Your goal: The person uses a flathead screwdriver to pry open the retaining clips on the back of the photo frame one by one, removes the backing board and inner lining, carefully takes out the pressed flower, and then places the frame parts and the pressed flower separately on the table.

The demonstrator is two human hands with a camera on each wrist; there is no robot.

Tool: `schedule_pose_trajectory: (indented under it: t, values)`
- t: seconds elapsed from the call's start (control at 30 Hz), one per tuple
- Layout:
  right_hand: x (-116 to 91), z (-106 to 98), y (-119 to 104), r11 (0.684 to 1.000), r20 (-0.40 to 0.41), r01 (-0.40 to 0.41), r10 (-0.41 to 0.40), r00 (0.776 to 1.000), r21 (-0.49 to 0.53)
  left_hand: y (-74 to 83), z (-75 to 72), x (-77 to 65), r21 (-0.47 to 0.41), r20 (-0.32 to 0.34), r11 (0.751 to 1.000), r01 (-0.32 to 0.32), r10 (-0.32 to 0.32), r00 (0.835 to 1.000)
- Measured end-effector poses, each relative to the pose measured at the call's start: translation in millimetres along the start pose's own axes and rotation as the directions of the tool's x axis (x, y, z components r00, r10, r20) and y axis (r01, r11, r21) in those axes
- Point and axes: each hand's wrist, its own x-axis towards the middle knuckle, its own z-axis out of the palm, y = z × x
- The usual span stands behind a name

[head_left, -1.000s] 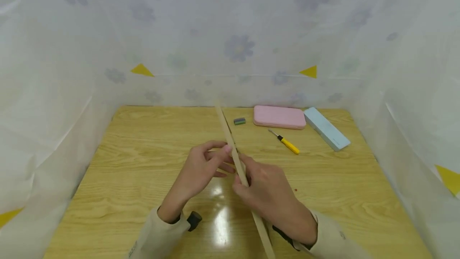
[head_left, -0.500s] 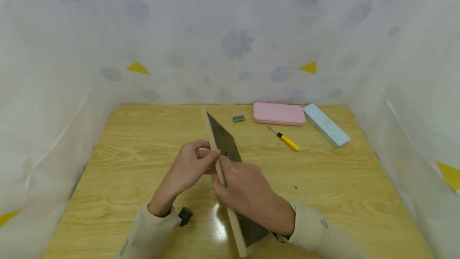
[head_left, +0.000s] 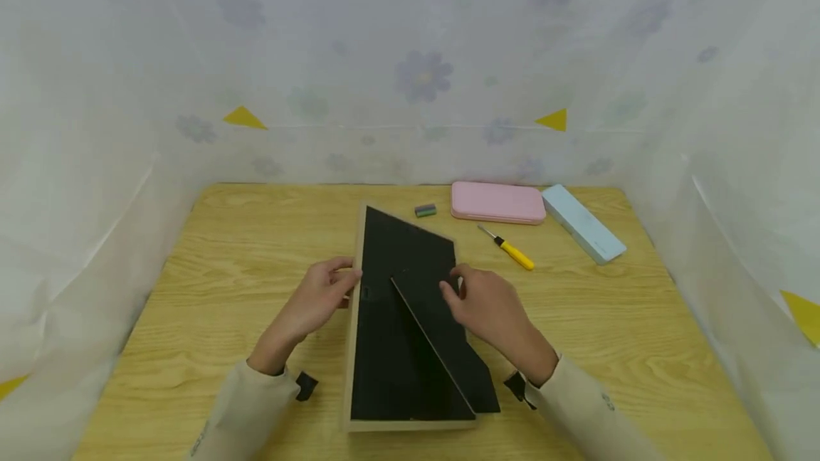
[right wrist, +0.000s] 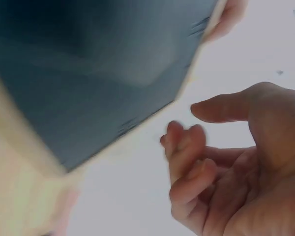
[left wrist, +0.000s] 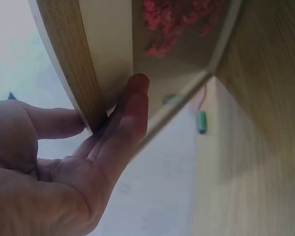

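A wooden picture frame (head_left: 391, 319) stands tilted over the table with its black back toward me, its easel leg (head_left: 442, 347) swung partly out. With thumb and fingers my left hand (head_left: 323, 295) grips the frame's left side rail. Red flower-like clusters (left wrist: 179, 22) show on the frame's front side in the left wrist view. Close to the frame's right edge is my right hand (head_left: 490, 304). The right wrist view shows that hand (right wrist: 236, 167) with loosely bent fingers, nothing between them, and a gap to the frame (right wrist: 103, 73).
Toward the back right lie a pink case (head_left: 498, 203) and a light blue box (head_left: 583, 225). A yellow-handled screwdriver (head_left: 512, 251) lies in front of the case, and a small green-and-grey piece (head_left: 425, 210) to its left. Floral sheeting (head_left: 320, 55) walls the table at the back and sides.
The frame has turned from edge-on to showing its black back and leg. My right hand has let go of its near rail and moved right. My left hand keeps its grip, shifted left.
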Motion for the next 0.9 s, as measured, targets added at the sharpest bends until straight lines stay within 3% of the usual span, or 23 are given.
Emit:
schedule_pose_trajectory:
  t: [0.1, 0.2, 0.37, 0.63, 0.9]
  values:
    - [4, 16, 28, 0.993, 0.074, -0.116, 0.118, 0.99, -0.034, -10.3, -3.5, 2.5, 0.019, 0.007, 1.0, 0.013, -0.013, 1.0]
    - [5, 28, 45, 0.977, 0.175, -0.213, 0.213, 0.961, -0.022, -19.5, -6.6, 4.2, 0.058, 0.016, 0.997, 0.042, -0.043, 0.999]
    - [4, 39, 56, 0.954, 0.293, -0.288, 0.254, 0.922, 0.08, -33.6, -9.7, 11.2, 0.108, 0.052, 0.992, 0.062, -0.068, 0.996]
    - [7, 51, 68, 0.945, 0.239, -0.298, 0.261, 0.935, 0.135, -48.1, -9.4, 25.5, 0.125, 0.041, 0.987, 0.1, -0.106, 0.994]
    - [16, 53, 77, 0.95, 0.189, -0.275, 0.246, 0.951, 0.148, -54.8, -3.1, 39.1, 0.258, -0.032, 0.958, 0.125, -0.12, 0.992]
